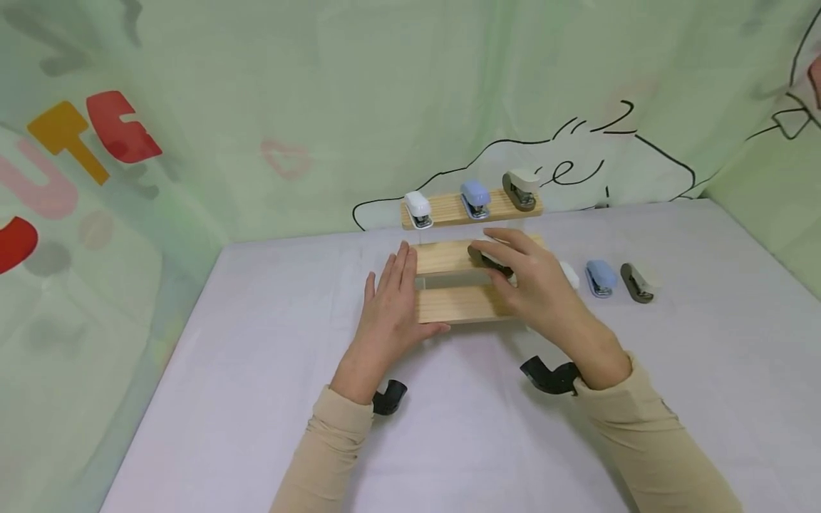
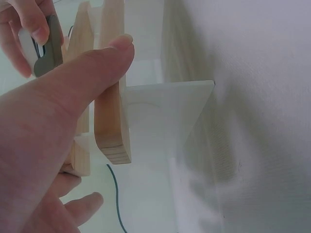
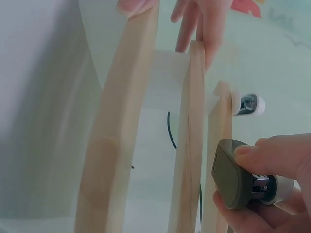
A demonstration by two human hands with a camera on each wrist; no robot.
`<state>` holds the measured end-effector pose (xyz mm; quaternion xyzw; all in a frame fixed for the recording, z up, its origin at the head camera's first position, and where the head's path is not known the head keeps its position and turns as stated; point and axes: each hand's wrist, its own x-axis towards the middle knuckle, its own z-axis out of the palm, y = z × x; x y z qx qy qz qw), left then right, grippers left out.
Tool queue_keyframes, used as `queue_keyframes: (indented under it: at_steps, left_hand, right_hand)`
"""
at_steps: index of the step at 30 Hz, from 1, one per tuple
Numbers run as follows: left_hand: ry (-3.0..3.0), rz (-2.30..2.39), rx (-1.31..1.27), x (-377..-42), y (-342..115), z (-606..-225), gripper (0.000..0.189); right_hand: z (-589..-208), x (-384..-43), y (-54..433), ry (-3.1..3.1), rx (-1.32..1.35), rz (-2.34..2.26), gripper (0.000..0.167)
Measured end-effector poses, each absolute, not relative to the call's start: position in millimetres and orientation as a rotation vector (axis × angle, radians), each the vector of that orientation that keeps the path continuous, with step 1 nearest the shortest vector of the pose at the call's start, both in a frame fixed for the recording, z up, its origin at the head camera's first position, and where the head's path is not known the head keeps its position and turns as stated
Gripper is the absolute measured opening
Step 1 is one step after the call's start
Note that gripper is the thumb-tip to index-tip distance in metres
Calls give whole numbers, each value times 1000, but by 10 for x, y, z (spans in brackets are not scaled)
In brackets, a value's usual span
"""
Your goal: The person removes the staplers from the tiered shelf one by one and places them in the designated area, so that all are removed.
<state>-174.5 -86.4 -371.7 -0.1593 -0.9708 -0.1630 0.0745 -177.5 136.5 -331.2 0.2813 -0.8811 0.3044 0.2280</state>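
My left hand rests at the left end of a tiered wooden rack, its fingers straight and its thumb along the front board. My right hand pinches a dark grey and off-white mini stapler over the right part of the middle board. Whether that stapler touches the board, I cannot tell. On the top board stand a white stapler, a blue stapler and a grey and off-white stapler.
To the right of the rack, a blue stapler and another grey one lie on the white tabletop. A white stapler is partly hidden behind my right hand. A printed curtain hangs behind. Clear side panels support the boards.
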Motion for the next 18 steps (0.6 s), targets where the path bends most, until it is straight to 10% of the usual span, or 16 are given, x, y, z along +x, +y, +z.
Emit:
queue_keyframes:
  at_steps: [18]
  left_hand:
    - [-2918,-495,-472,-1736,-858,-3719,129]
  right_hand:
    - [-3236,-1700,1751,-2323,719,736,46]
